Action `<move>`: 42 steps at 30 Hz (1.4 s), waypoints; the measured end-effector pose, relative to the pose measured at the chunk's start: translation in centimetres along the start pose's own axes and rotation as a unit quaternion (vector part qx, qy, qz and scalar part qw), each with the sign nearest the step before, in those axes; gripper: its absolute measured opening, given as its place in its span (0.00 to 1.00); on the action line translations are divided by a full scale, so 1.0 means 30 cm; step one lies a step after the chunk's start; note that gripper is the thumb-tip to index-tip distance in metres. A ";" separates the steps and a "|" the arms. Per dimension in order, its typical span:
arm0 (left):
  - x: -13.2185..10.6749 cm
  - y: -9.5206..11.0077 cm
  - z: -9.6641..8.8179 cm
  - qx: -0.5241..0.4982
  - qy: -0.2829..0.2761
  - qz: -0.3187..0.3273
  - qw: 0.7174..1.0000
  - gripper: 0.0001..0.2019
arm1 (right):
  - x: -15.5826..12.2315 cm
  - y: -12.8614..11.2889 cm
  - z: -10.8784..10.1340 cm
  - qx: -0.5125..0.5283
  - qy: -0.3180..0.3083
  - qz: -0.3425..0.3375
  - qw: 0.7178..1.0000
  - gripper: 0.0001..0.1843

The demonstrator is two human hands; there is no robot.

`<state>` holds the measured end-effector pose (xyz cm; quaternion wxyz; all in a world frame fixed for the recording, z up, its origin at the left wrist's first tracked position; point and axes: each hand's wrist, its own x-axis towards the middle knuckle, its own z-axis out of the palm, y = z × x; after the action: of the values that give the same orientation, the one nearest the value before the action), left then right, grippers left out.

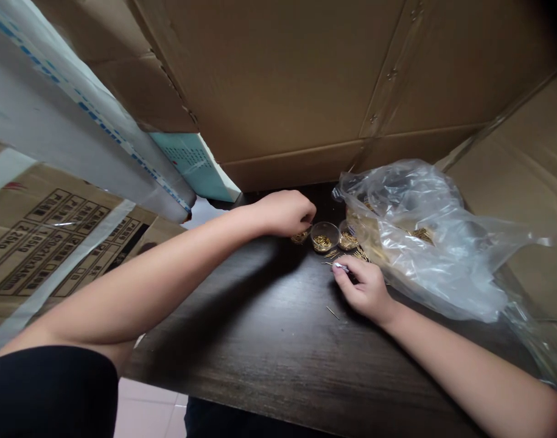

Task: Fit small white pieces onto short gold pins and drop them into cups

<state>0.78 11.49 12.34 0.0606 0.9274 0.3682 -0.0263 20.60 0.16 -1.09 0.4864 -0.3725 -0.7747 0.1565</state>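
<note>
Three small clear round cups of brass pins stand in a row near the far edge of the dark wood table [278, 347]. The middle cup [324, 237] is the best seen, the right cup [348, 237] sits just beside it, and the left cup [300, 237] is partly under the left hand [285, 213]. That hand is curled in a narrow grip at the left cup, its fingertips hidden, so whether it holds anything cannot be told. The right hand [363, 289] lies nearer the middle of the table, thumb and fingers pinched tight on a small pale item [340, 266], too small to identify. Loose pins [335, 255] lie by the cups, and a single pin [332, 312] lies apart, just below the right hand.

A clear plastic bag [424, 243] with more brass pins inside slumps over the table's right side, touching the right cup. Cardboard panels [282, 79] rise behind the far edge, and a printed carton [63, 243] stands left of the table. A black sleeve [45, 389] shows at the near left corner.
</note>
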 end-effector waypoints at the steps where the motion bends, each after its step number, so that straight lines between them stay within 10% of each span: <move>1: -0.028 0.011 0.007 -0.057 0.045 0.015 0.997 0.07 | -0.002 0.000 -0.002 -0.001 0.016 0.000 1.000 0.03; 6: -0.157 0.134 0.152 -0.372 0.270 -0.030 0.888 0.12 | -0.011 -0.003 -0.009 -0.005 0.061 0.011 0.998 0.04; 14: -0.187 0.207 0.402 -0.534 0.197 -0.058 0.820 0.12 | -0.004 -0.021 -0.017 0.007 0.052 -0.022 0.998 0.09; 28: -0.202 0.198 0.418 -0.572 0.159 -0.084 0.800 0.12 | 0.002 -0.019 -0.024 0.010 -0.026 0.005 1.000 0.05; 42: -0.210 0.190 0.430 -0.499 0.194 -0.027 0.844 0.09 | 0.012 -0.020 -0.022 0.019 -0.044 -0.007 0.999 0.06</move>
<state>0.05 1.41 0.68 0.4420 0.7480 0.3604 0.3397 20.83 -0.07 -0.18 0.4596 -0.3507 -0.7949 0.1842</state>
